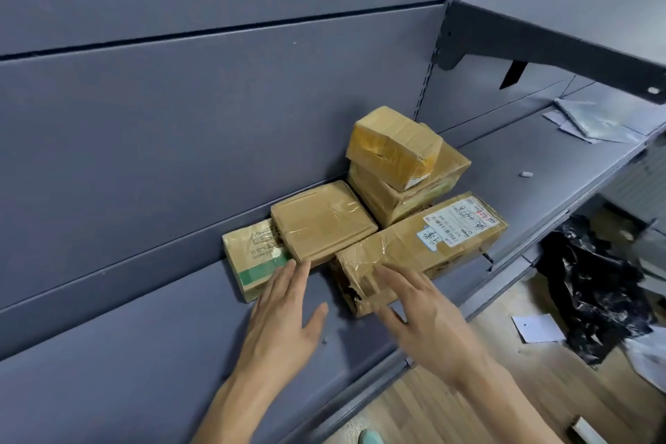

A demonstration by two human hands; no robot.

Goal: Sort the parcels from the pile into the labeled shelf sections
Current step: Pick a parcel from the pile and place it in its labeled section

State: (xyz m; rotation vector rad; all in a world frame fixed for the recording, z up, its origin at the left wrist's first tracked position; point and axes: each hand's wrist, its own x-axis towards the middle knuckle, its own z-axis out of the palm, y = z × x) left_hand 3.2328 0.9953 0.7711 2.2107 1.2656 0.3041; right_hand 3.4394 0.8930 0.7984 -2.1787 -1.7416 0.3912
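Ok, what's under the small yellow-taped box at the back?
A bigger cardboard box, which sits on the shelf. Its top is mostly covered, so any label there can't be seen.

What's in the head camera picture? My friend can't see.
Two open hands reach toward five brown parcels on a grey shelf. The right hand is over a long labelled box, the left hand beside a flat parcel.

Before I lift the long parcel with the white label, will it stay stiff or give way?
Probably stiff along its length: the long parcel is a taped cardboard box. Its near end looks crushed and torn, so it may buckle or open if gripped there. The glossy tape could feel slippery.
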